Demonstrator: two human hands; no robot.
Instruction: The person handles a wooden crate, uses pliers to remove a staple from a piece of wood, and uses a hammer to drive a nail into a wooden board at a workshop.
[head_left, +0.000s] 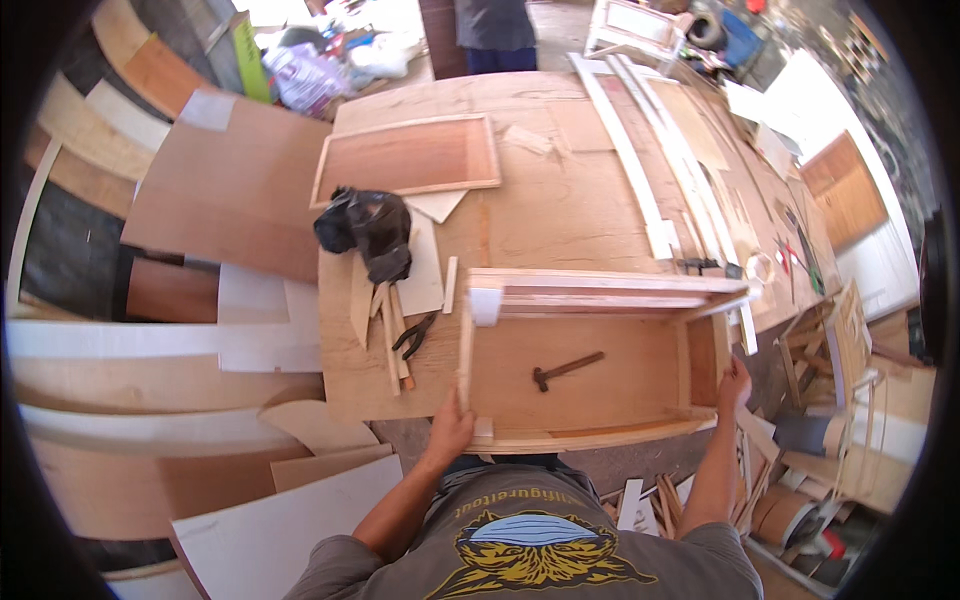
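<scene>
A shallow wooden box point(575, 340) rests open side up at the near edge of the worktable point(530, 200), with a hammer point(566, 372) lying inside it. My left hand point(453, 425) grips the box's near left corner, and my right hand point(732, 385) is closed on its right end. Black-handled pliers point(412, 338) lie just left of the box, by loose wooden strips point(390, 345). A bunched black plastic bag point(362, 232) sits on boards farther left.
A framed panel point(405, 150) and long white battens point(630, 160) lie on the table; hand tools point(790, 250) are at its right. A person point(495, 35) stands beyond the far edge. Boards point(220, 190) crowd the left; offcuts point(800, 450) pile on the floor at right.
</scene>
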